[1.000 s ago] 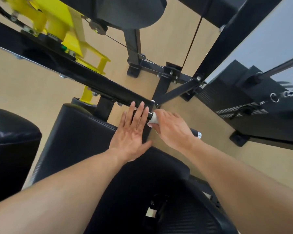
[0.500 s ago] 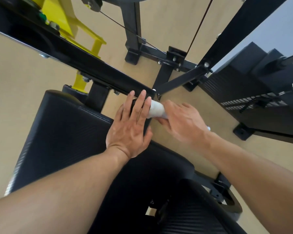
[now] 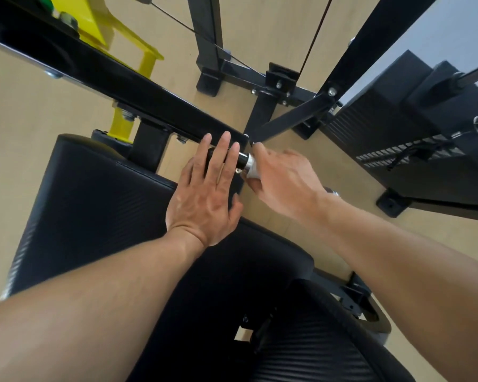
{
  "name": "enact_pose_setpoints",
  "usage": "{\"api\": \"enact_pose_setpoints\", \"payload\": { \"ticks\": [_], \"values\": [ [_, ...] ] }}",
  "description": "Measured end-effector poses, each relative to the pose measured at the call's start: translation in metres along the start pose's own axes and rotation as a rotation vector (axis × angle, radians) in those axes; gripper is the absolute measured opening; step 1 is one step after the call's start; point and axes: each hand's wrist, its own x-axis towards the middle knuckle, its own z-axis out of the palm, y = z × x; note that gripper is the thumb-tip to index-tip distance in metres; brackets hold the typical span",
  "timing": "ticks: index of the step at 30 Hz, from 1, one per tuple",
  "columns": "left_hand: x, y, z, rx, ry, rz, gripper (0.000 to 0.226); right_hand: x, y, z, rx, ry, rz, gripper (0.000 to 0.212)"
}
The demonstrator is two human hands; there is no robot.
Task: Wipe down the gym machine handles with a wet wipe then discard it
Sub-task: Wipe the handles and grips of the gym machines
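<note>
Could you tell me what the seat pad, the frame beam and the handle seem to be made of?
Seat pad: likely vinyl or faux leather over padding; black, fine ribbed texture, rounded edges.
Frame beam: probably steel, gloss black paint; it shows reflections and bolts.
Handle: black grip, perhaps rubber or plastic; mostly hidden by the hands.

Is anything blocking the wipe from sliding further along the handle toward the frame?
Yes. The left hand lies flat with straight fingers across the handle, just frame-side of the wipe that the right hand grips. Only a short bare stretch of handle separates them.
</note>
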Motion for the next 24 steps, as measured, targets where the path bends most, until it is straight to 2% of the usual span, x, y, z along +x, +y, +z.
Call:
{"api": "enact_pose_setpoints", "payload": {
  "ticks": [3, 7, 9, 10, 11, 13, 15, 16, 20, 24],
  "values": [
    [-0.001, 0.000, 0.000, -0.002, 0.000, -0.007, 0.094, -0.003, 0.001, 0.002, 0.138, -0.022, 0.045, 0.039],
    [-0.002, 0.001, 0.001, -0.015, 0.016, -0.011, 0.092, -0.017, 0.017, -0.005, 0.459, -0.172, 0.130, 0.073],
    [0.000, 0.001, 0.000, -0.004, 0.003, -0.009, 0.093, -0.021, 0.023, -0.013, 0.739, -0.239, 0.195, 0.071],
    [0.000, 0.001, 0.000, -0.003, -0.004, -0.009, 0.094, -0.022, 0.026, -0.015, 0.779, -0.240, 0.197, 0.065],
    [0.000, 0.001, -0.001, -0.004, -0.004, -0.010, 0.094, -0.023, 0.028, -0.014, 0.728, -0.236, 0.175, 0.060],
    [0.000, 0.001, -0.001, -0.008, 0.000, -0.010, 0.094, -0.024, 0.031, -0.008, 0.427, -0.208, 0.083, 0.047],
    [-0.001, 0.001, 0.000, -0.011, 0.002, -0.009, 0.093, -0.020, 0.029, -0.002, 0.144, -0.114, -0.028, 0.038],
    [-0.001, 0.001, 0.000, -0.008, 0.004, -0.010, 0.093, -0.015, 0.025, -0.001, 0.088, -0.079, -0.067, 0.038],
    [-0.001, 0.002, -0.001, 0.010, 0.000, -0.014, 0.093, 0.000, 0.013, -0.002, 0.089, -0.025, -0.126, 0.038],
    [0.000, 0.000, -0.001, -0.007, 0.013, -0.009, 0.094, -0.029, 0.046, 0.009, 0.048, -0.027, -0.104, 0.043]
  ]
}}
